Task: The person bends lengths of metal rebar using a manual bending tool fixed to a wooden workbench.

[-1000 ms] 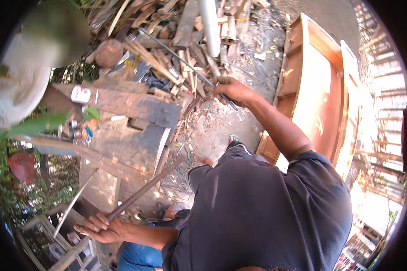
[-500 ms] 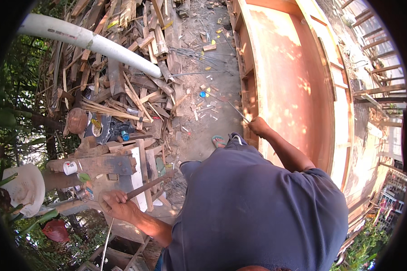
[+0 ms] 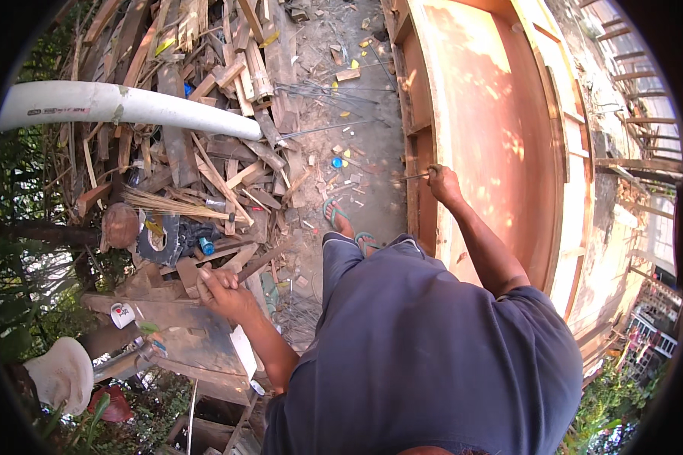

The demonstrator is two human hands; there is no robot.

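My left hand (image 3: 226,294) is closed around one end of a brown wooden stick (image 3: 269,259), which points up and to the right over the scrap wood. The hand is above the edge of a worn wooden bench (image 3: 197,341). My right hand (image 3: 443,184) is closed on a thin metal rod-like tool (image 3: 415,177). Its visible end points left, past the near side of a long wooden frame with a brown panel (image 3: 482,144). The fist hides the tool's other end, so its exact kind does not show.
A pile of scrap wood (image 3: 155,68) fills the left, with a white pipe (image 3: 167,114) across it. Thin metal rods (image 3: 334,95), wood bits and a blue cap (image 3: 337,162) lie on the ground path. A white cup (image 3: 121,315) stands on the bench.
My left hand has moved up and right with the stick. My right hand has risen slightly, and its tool has turned nearly level. Both feet now show, and the view has shifted.
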